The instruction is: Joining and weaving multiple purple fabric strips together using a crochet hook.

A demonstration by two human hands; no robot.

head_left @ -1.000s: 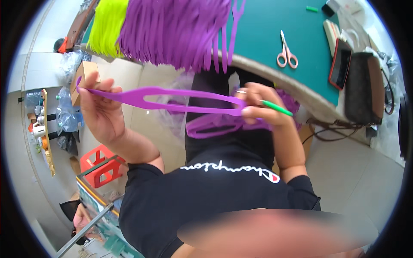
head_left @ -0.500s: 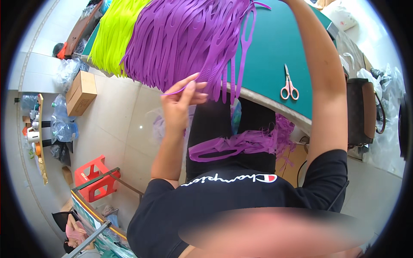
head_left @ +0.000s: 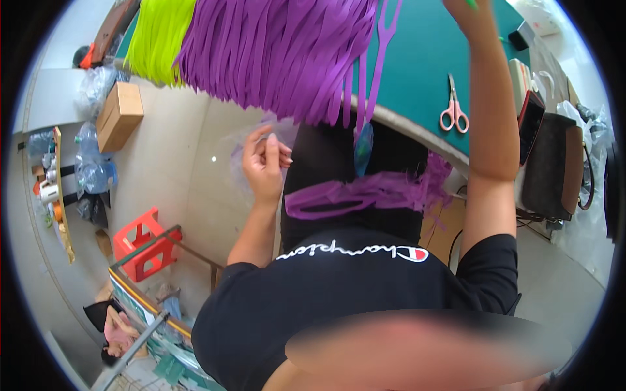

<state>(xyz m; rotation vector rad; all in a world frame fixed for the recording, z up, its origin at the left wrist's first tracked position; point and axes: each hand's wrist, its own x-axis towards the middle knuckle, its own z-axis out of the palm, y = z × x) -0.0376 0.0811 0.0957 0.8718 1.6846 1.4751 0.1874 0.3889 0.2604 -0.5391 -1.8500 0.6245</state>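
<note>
A thick bundle of purple strips hangs over the edge of a green table, with yellow-green strips beside it on the left. My left hand is below the bundle, fingers pinched together on what looks like a clear plastic film. My right arm reaches up, and only the heel of my right hand shows at the top edge, beside a green tip. A single purple looped strip dangles just left of it. More purple strips lie across my lap.
Pink-handled scissors lie on the green table. A dark bag and cables sit at the right. On the floor to the left are a cardboard box, water bottles and a red stool. Another person is at lower left.
My right hand has lifted the purple looped strip from in front of my chest to the top of the view. My left hand let go of it, touched the bundle, then dropped lower.
</note>
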